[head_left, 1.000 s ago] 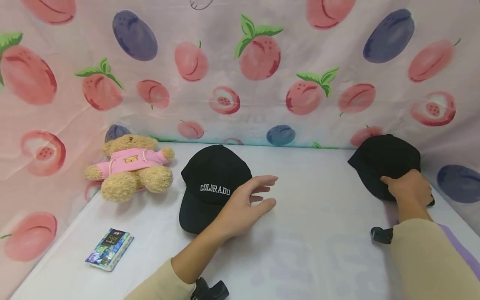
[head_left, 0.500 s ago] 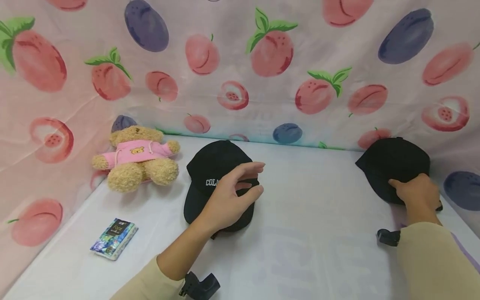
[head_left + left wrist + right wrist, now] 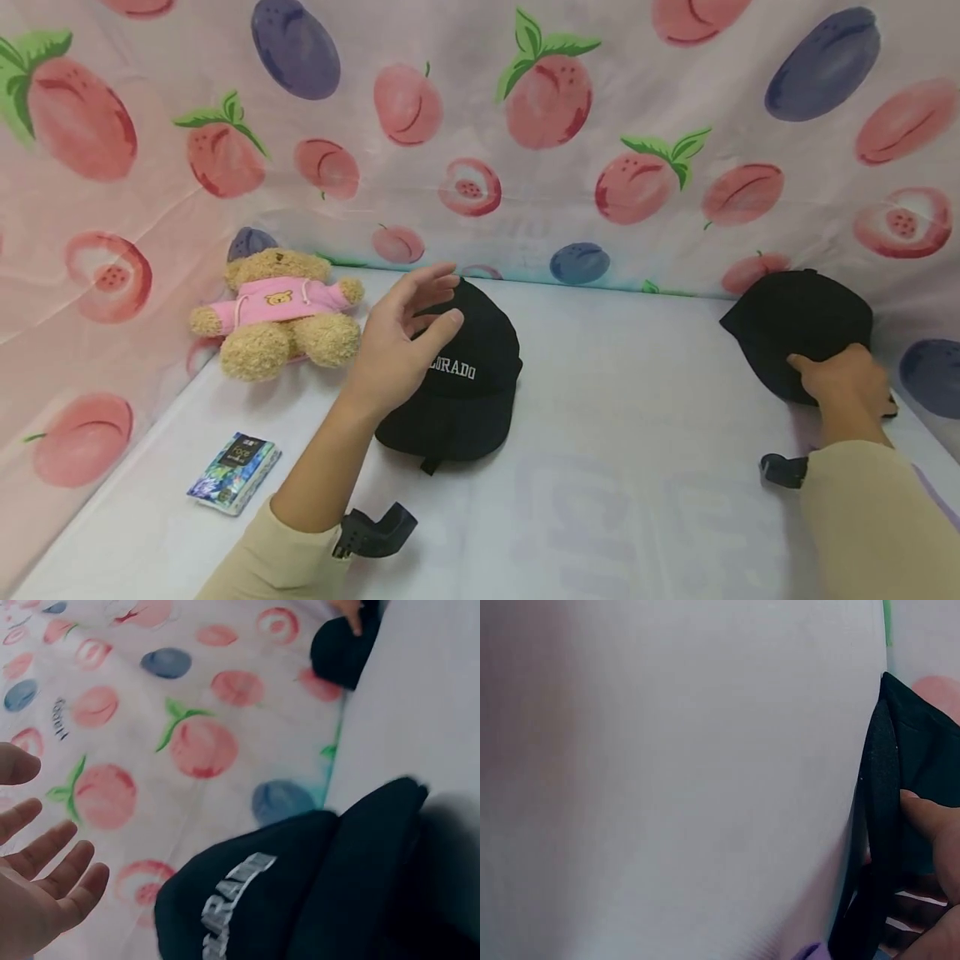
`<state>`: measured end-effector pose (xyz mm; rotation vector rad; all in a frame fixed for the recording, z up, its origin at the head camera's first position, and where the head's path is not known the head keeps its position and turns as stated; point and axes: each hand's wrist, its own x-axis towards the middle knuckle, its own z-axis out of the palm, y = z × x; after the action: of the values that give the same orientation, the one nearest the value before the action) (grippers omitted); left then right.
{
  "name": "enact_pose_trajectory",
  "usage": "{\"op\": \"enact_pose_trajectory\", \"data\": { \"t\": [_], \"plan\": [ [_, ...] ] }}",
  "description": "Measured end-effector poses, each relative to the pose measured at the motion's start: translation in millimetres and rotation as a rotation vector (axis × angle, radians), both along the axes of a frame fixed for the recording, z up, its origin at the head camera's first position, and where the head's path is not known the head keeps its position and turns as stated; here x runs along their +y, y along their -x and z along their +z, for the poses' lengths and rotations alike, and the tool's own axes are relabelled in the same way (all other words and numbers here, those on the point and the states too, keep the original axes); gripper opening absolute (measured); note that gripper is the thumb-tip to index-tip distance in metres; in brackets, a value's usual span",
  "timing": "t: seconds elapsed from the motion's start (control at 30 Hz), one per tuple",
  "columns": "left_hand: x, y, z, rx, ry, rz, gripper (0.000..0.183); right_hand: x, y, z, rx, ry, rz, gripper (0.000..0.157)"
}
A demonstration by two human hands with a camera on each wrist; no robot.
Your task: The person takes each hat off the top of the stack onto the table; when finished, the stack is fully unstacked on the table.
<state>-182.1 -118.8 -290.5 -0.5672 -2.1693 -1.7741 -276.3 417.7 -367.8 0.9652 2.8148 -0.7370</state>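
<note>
A black baseball cap (image 3: 457,417) with white "COLORADO" lettering sits on the white table, brim toward me. My left hand (image 3: 393,346) is raised over its left side, fingers loosely bent and holding nothing, and it covers part of the lettering in the head view. The left wrist view shows those fingers (image 3: 64,859) spread apart from the cap. At the far right, my right hand (image 3: 847,385) grips a second black cap (image 3: 802,325) by its near edge. In the right wrist view the thumb (image 3: 922,814) lies on the fabric, with other fingers around the edge.
A teddy bear (image 3: 281,312) in a pink hoodie sits at the back left. Nearer lies a colourful tissue packet (image 3: 235,473). A fruit-print cloth (image 3: 555,192) hangs behind and along the sides of the white table (image 3: 615,433).
My left hand has moved left and upward from the right side of the lettered cap, which has turned its brim somewhat to the right. The right hand keeps its grip on the other cap.
</note>
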Motion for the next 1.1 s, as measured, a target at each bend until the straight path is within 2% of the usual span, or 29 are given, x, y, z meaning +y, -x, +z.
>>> {"op": "enact_pose_trajectory", "data": {
  "t": [0.13,0.23,0.33,0.47,0.63,0.73,0.93,1.1],
  "plan": [
    [-14,3.8,4.2,-0.024,0.015,0.055,0.053,0,-1.7,2.1,0.001,-0.008,0.010,0.096],
    [-24,5.9,6.3,-0.074,0.048,0.098,0.055,1,-3.4,1.8,0.007,-0.011,0.013,0.094],
    [-34,7.9,7.2,-0.135,0.085,0.108,0.059,3,-4.2,1.0,0.012,-0.012,0.017,0.093],
    [-49,10.8,7.8,-0.210,0.146,0.058,0.066,5,-2.9,0.8,0.018,-0.009,0.030,0.094],
    [-66,10.8,8.7,-0.292,0.285,-0.030,0.072,6,0.6,-1.2,0.032,-0.002,0.033,0.094],
    [-72,10.8,6.7,-0.332,0.344,-0.042,0.075,6,1.8,-0.8,0.035,-0.001,0.030,0.094],
    [-82,15.2,-0.9,-0.395,0.360,-0.055,0.078,1,2.7,1.6,0.030,-0.032,0.003,0.091],
    [-88,20.0,-7.8,-0.447,0.435,-0.045,0.082,-1,3.5,0.4,0.028,-0.057,-0.029,0.088]
  ]
}}
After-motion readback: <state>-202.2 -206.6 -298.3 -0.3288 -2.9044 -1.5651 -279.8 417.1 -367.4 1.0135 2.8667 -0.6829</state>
